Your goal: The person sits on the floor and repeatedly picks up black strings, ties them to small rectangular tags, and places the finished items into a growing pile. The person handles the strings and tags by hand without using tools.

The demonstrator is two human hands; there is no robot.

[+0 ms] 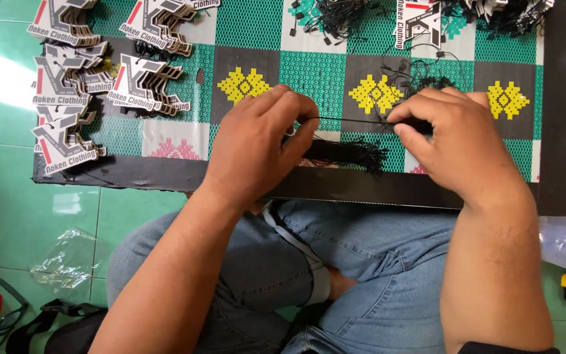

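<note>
My left hand (257,141) and right hand (453,141) each pinch an end of the black string (348,120), stretched taut left-to-right between them (over the patterned worktop (316,69)), both equally near.

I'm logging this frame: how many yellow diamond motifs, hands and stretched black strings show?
yellow diamond motifs: 3
hands: 2, left hand and right hand
black string stretched between them: 1
total: 6
</note>
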